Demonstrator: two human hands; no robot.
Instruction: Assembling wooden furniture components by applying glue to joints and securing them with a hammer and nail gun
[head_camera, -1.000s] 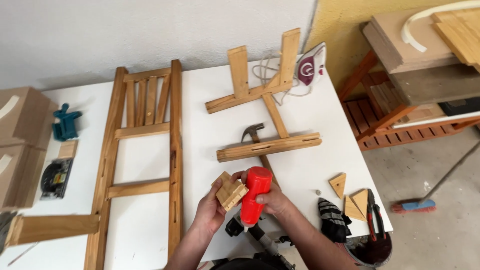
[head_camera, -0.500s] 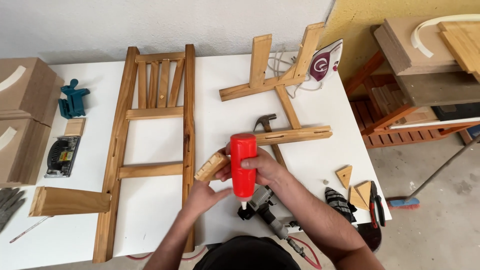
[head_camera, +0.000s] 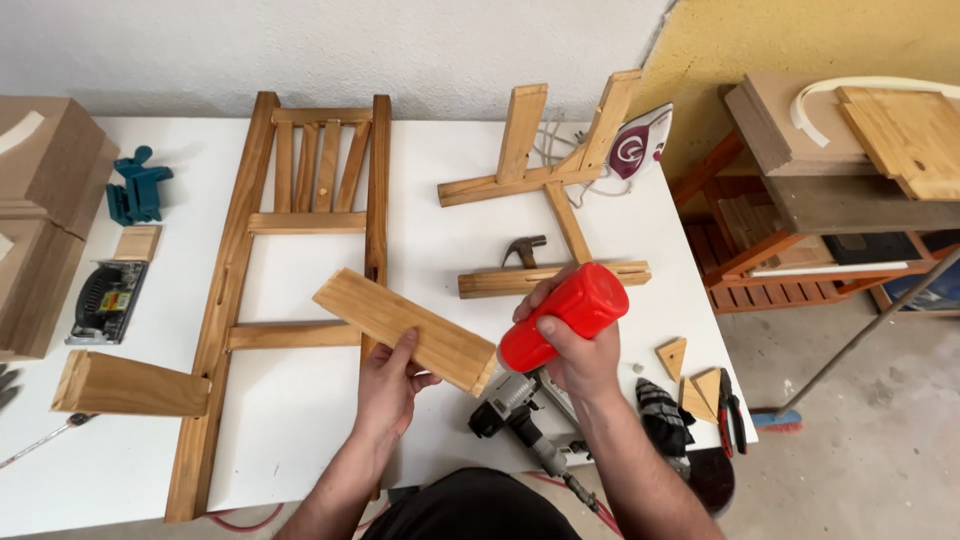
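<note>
My left hand (head_camera: 392, 385) holds a flat wooden board (head_camera: 405, 328) by its lower edge, slanted above the white table (head_camera: 300, 430). My right hand (head_camera: 575, 345) grips a red glue bottle (head_camera: 565, 315), tipped nozzle down toward the board's right end. The nozzle tip sits at the end of the board; whether it touches is not clear. Just below the bottle lies a grey nail gun (head_camera: 515, 415) on the table.
A long wooden chair frame (head_camera: 240, 290) lies left of the hands. Another wooden frame assembly (head_camera: 550, 190) and a hammer (head_camera: 522, 248) lie behind the bottle. A sander (head_camera: 105, 300), blue clamp (head_camera: 135, 190), small wooden wedges (head_camera: 690, 375), pliers (head_camera: 730, 410) and an iron (head_camera: 640, 140) are around.
The board has been swung out flat and slanted in my left hand. The red bottle has tipped from upright to nozzle down at the board's right end.
</note>
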